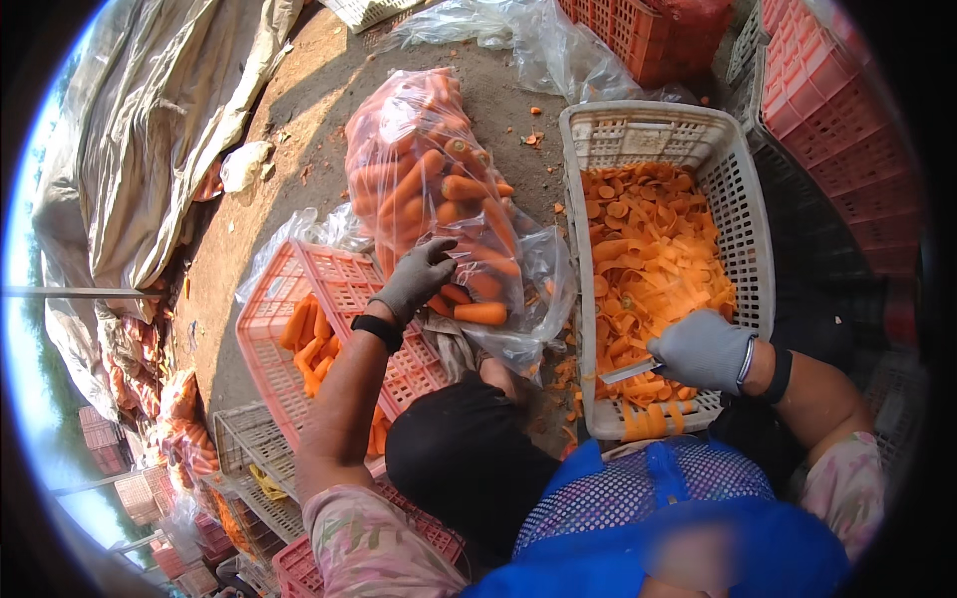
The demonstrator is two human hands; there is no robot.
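My left hand, in a grey work glove, reaches to the mouth of a clear plastic bag full of whole carrots. Its fingers are apart with nothing visible between them, close beside a loose carrot at the opening. My right hand, also gloved, is closed around a knife whose flat blade points left. It sits over a pale plastic crate holding a heap of carrot peelings and slices. The knife's handle is hidden inside the glove.
Left of my knees stands a pink crate with peeled carrots in it. Red crates are stacked at the right, another red crate at the back. A large tarp drapes over the far left.
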